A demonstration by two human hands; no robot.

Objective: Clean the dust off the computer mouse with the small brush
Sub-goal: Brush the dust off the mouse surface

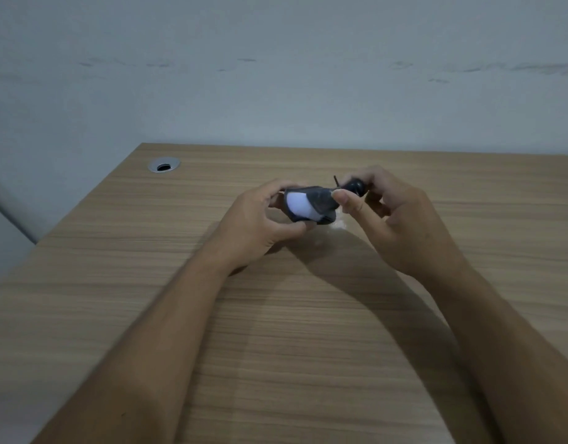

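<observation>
A dark computer mouse (311,205) with a white patch on its body is held just above the wooden desk (276,331), gripped from the left by my left hand (260,222). My right hand (395,219) holds a small black brush (353,186) between thumb and fingers, right at the mouse's right end. The brush's round black body shows above my thumb; a thin dark piece sticks up beside it. Its bristles are hidden, so contact with the mouse cannot be told. A pale dusty smear (338,223) lies on the desk under the mouse.
A round metal cable grommet (164,165) sits near the desk's back left corner. A pale wall (276,75) runs right behind the desk's far edge. The desk's left edge slants down toward me.
</observation>
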